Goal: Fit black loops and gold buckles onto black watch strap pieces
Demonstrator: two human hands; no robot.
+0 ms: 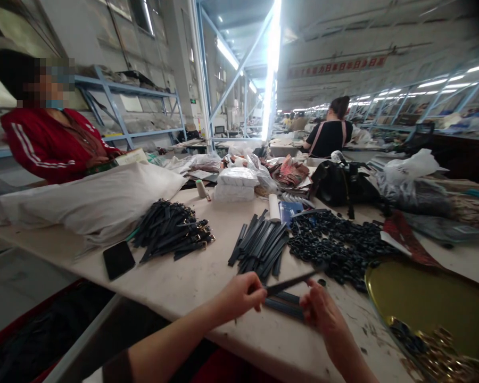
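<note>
Left hand (239, 295) and right hand (321, 308), grips pinched shut, hold a thin, flat, dark strap (289, 283).

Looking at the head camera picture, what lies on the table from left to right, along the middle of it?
Flat black phone → heap of black straps with metal buckles → bundle of plain dark straps → pile of small black rings → round brass-coloured tray.
</note>
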